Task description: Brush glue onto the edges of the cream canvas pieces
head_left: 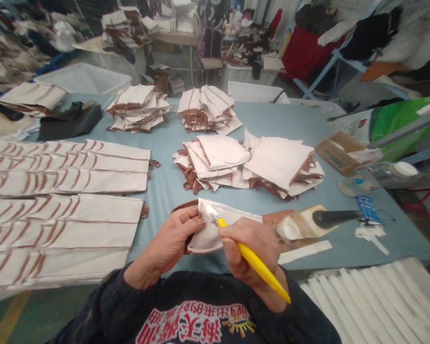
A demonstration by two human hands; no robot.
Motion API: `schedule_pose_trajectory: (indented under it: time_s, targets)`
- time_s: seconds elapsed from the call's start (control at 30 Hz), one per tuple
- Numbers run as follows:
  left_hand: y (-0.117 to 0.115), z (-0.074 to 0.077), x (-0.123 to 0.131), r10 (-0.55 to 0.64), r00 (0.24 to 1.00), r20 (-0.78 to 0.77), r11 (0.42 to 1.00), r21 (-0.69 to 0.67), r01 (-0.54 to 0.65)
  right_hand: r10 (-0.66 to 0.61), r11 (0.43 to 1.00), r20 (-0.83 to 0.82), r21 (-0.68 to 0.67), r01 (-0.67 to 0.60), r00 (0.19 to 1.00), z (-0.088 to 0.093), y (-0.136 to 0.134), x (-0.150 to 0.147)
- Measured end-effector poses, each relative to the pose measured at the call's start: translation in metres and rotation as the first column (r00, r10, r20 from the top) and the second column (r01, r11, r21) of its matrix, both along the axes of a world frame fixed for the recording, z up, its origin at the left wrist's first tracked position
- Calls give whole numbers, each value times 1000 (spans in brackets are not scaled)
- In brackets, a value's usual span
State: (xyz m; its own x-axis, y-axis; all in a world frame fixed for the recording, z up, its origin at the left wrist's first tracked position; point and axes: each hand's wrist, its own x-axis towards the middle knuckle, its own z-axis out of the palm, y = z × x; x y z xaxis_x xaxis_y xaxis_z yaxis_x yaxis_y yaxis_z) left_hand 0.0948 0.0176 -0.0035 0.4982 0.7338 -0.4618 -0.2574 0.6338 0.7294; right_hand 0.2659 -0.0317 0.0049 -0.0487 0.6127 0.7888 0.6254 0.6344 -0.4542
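Note:
My left hand (170,239) is closed on the edge of a cream fabric piece (208,235) with a brown underside, held just above the table's front edge. In my right hand (256,246) is a slim yellow-handled tool (260,267), gripped like a pen. Its short metal end meets the piece near the upper left corner, over a shiny white patch; the exact shape of the tip cannot be made out. To the right of my right hand lies a cut-open pale container (310,220) with white stuff inside and a black handle (335,218) across it.
Stacks of cream pieces with brown edging (283,162) lie beyond my hands on the blue-green table (165,172). Overlapping rows of pieces (64,229) cover the left side. A cardboard box (338,153) and a clear jar (376,177) stand at right; white strips (380,301) lie lower right.

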Motion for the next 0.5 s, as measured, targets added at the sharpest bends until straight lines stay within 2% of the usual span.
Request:
schedule_pose_trajectory:
  time_s: [0.1,0.17,0.23,0.27,0.37,0.5]
  targets:
    - [-4,0,-2,7,1000,-9,1000,22,-6,-23,1000,-104,-20,21,994,-4,-7,-8]
    - [-5,1,-5,1,1000,3,1000,28,-1,-188,982,-153,-34,185,970,-11,-9,-3]
    - [-5,4,-6,-19,1000,17,999,34,18,-373,927,-145,-36,372,916,-19,-4,4]
    - [-5,6,-7,-31,999,21,999,36,30,-423,906,-124,-41,421,898,-23,1,7]
    - [-5,11,-7,-64,997,33,997,32,63,-390,917,-60,-121,381,919,-28,18,8]
    - [-4,12,-14,-111,993,33,994,28,110,-358,923,-63,-173,343,932,-22,22,0]
